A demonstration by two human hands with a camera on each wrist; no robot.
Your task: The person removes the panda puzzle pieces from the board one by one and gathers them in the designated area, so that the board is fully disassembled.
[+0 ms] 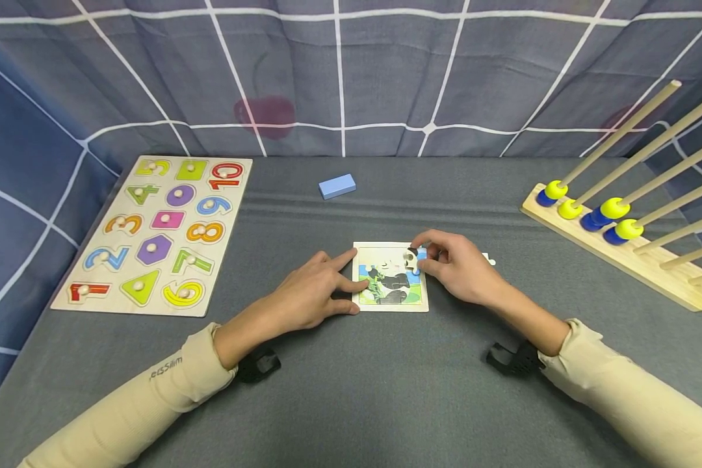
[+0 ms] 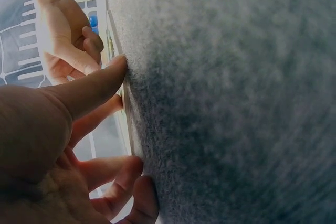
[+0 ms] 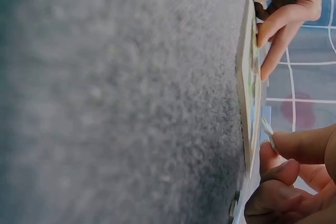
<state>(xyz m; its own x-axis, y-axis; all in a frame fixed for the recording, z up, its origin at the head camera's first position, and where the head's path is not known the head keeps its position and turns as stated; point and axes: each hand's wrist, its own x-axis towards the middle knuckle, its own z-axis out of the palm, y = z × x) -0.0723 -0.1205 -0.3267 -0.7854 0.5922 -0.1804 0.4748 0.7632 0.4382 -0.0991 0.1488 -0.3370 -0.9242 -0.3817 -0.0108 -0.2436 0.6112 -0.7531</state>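
Observation:
A small panda jigsaw puzzle in a pale wooden tray lies flat in front of me. My left hand rests at its left side, fingers extended, with the thumb at the lower left corner and fingertips on the frame and picture. Between thumb and fingers my right hand pinches a puzzle piece with part of the panda's head on it, over the tray's upper right area. In the right wrist view this piece is tilted above the tray. Just beyond the right hand lies another puzzle piece, partly hidden by it.
On the left lies a wooden number and shape board with knobbed pieces. A blue block sits behind the puzzle. At the right stands a wooden peg rack with tall rods and yellow and blue beads. A gridded curtain hangs behind the table.

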